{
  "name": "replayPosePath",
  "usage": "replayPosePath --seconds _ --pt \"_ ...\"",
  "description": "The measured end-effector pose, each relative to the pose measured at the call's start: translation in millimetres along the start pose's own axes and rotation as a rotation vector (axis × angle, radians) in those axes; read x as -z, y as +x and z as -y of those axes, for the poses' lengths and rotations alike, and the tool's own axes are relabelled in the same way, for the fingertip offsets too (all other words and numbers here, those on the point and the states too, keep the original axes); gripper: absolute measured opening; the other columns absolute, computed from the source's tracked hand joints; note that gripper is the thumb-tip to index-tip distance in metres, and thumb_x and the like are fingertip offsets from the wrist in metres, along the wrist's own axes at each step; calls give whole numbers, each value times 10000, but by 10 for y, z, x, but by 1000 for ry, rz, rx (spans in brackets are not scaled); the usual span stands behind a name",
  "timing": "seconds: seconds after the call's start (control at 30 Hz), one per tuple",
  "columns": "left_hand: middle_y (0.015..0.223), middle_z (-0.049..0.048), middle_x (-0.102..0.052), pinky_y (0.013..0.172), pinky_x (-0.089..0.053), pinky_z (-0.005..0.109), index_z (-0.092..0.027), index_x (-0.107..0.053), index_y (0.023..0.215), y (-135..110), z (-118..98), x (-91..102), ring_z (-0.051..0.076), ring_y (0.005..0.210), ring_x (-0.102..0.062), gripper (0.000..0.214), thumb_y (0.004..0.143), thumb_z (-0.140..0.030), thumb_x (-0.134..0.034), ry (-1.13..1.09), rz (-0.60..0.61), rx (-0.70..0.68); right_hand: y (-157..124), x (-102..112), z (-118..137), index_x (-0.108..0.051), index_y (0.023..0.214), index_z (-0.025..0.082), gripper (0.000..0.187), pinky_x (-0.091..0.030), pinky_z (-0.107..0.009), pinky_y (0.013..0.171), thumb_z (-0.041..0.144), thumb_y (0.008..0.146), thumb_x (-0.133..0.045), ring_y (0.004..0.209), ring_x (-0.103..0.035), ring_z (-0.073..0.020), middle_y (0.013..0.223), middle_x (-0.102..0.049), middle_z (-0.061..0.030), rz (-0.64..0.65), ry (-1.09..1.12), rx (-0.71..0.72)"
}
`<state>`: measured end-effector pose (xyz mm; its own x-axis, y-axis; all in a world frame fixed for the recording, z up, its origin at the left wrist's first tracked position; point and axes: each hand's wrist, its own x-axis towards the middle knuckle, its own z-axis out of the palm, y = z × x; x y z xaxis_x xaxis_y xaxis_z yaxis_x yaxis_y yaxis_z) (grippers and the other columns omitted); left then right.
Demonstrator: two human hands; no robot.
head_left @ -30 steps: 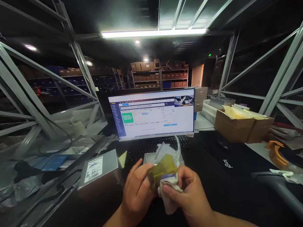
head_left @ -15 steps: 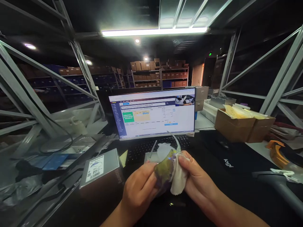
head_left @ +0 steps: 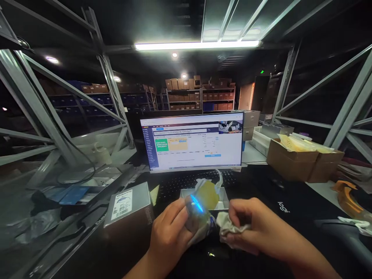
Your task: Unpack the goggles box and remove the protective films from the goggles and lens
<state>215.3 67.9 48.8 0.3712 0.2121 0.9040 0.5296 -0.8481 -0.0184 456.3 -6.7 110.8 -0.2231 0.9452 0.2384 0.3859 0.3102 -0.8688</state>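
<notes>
Pretty dim room, lit by a tube light (head_left: pixel 197 45) overhead, with brown boxes (head_left: pixel 183 84) stacked on racks (head_left: pixel 200 90) way at the back. Smack in the middle, a pair of yellow-tinted glasses (head_left: pixel 205 205) is being held up above the black mat (head_left: pixel 290 240), with a bright blue glare streaked across the lens. One end is pinched in the grip of the left hand (head_left: pixel 171 226), fingers closed around the lens edge; where that thumb sits can't really be made out. Over in the right hand (head_left: pixel 247 224), a bunched-up pale cloth (head_left: pixel 226 226) is pinched between thumb and curled fingers. It's held just beside the glasses, but whether they're touching can't be told, since it's all kinda blurry there. Just beyond the glasses, an open grey box (head_left: pixel 224 198) is partly blocked from view, with the keyboard (head_left: pixel 171 188) right behind it and a lit monitor (head_left: pixel 194 145) past that. Off to the left, a closed "Wakening" box (head_left: pixel 130 209) is parked beside a yellow paper slip (head_left: pixel 155 193). On the other side, "logi" is printed on the mat, near a black mouse (head_left: pixel 277 184), and two cardboard boxes (head_left: pixel 293 162) have been placed farther right.
</notes>
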Motion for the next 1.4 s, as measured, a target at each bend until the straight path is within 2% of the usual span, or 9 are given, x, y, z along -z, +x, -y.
replayPosePath --seconds 0.07,0.2,0.37,0.53,0.8,0.97,1.13,1.27,1.4 --pt "1004 81 -711 792 -578 267 -154 -664 997 24 -3 10 174 897 -690 141 860 -151 -698 18 -12 0 -36 94 2 -626 836 219 70 -427 -209 516 179 820 -682 602 -593 -134 709 -675 20 -247 -166 119" --pt "976 61 -716 762 -572 269 -173 -662 982 16 -26 18 174 863 -692 143 851 -118 -678 43 18 4 32 123 -24 -678 1087 253 274 -539 -330 848 92 897 -562 999 -700 -220 1093 -751 -51 -718 -493 524" --pt "1002 86 -730 791 -581 292 -164 -663 1027 -3 -51 -6 200 910 -701 156 884 -126 -612 75 67 -57 138 -405 -76 -685 1158 238 345 -548 -395 879 45 898 -566 960 -707 -214 1127 -766 -55 -550 -592 822" --pt "964 104 -740 826 -595 300 -147 -659 1006 -7 -39 -36 196 899 -710 124 945 -186 -559 37 -4 -108 114 -766 -161 -701 1164 152 315 -536 -341 748 109 970 -457 901 -711 -198 1152 -753 -72 -588 -770 976" --pt "1017 63 -738 943 -592 387 -166 -671 991 -75 -23 -79 193 932 -714 185 829 -77 -670 4 36 -53 332 -41 -237 -764 1033 267 244 -549 -374 772 130 907 -606 851 -696 -205 981 -786 -39 -728 -322 475" --pt "966 71 -716 764 -617 293 -160 -653 995 -44 -31 -38 184 862 -704 215 816 -215 -758 37 -64 -8 379 218 -309 -767 905 192 250 -551 -308 642 379 744 -809 709 -709 -205 821 -771 -53 -735 345 9" --pt "918 80 -704 723 -601 270 -153 -645 1017 -13 -39 -26 179 817 -695 259 853 -334 -730 43 -49 44 448 -178 -340 -736 803 153 350 -444 -212 502 367 593 -918 520 -594 -112 653 -713 -15 -185 667 -235" --pt "878 82 -711 678 -589 248 -148 -628 969 14 -95 -64 173 762 -698 158 897 -287 -650 42 -9 -3 465 -592 -331 -707 865 195 379 -520 -248 667 344 598 -929 647 -644 -120 791 -725 4 -127 1070 -165" --pt "837 84 -706 629 -573 244 -143 -616 952 54 -169 -89 173 712 -685 92 892 -208 -588 11 15 -17 449 -680 -277 -695 838 181 409 -518 -230 674 296 548 -960 713 -669 -138 808 -726 -7 -61 1228 -165"
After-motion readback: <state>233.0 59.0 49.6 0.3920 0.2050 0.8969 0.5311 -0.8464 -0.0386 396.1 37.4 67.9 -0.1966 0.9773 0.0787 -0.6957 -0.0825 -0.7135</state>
